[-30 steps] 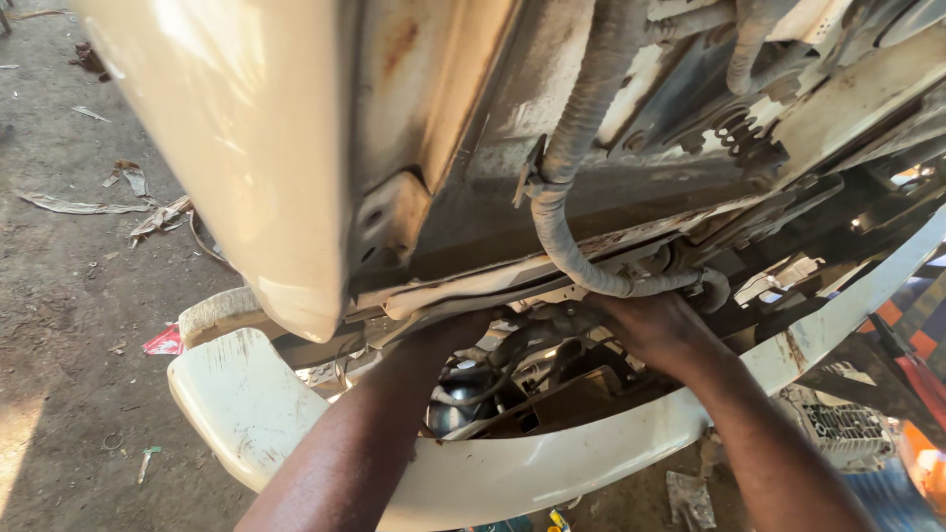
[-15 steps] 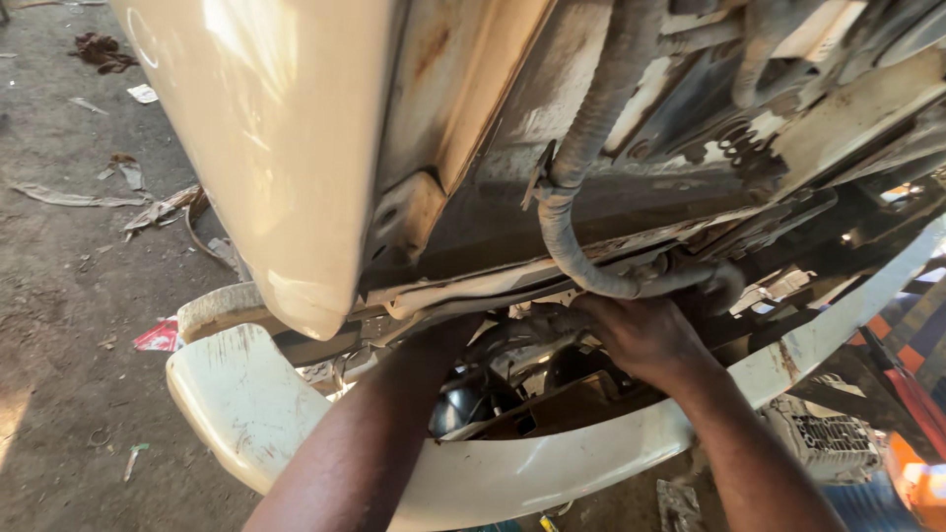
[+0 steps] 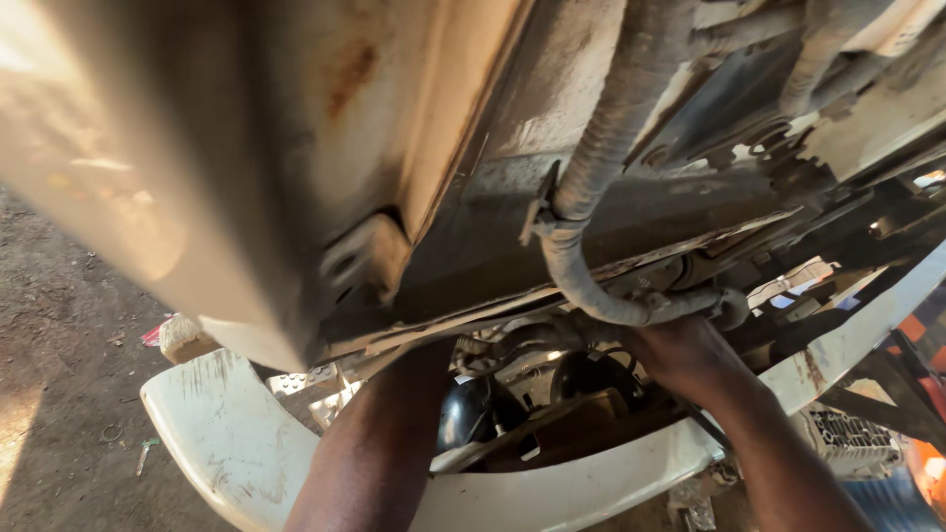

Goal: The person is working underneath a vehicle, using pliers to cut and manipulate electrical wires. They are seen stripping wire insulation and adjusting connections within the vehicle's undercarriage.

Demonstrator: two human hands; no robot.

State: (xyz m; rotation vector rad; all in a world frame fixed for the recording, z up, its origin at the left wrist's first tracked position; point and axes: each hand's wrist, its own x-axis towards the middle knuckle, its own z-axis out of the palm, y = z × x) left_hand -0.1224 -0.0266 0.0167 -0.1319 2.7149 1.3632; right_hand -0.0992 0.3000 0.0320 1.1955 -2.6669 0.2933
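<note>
Reaching: both hands (image 3: pixel 690 360) under wrapped hose (image 3: pixel 591 286).

My way in is the dark gap between the white bumper (image 3: pixel 236 433) below and the rusty metal panel (image 3: pixel 325 148) overhanging it, and both my forearms already fill most of it. My left hand is out of sight past the panel's lower edge, with a black round part (image 3: pixel 468 409) just beside the arm, while my right hand (image 3: pixel 690 360) is pressed up under the grey wrapped hose (image 3: pixel 591 286), which curves across the opening and bars the way upward. The only open room is the dirt ground (image 3: pixel 69 394) off to the left, outside the bumper.
</note>
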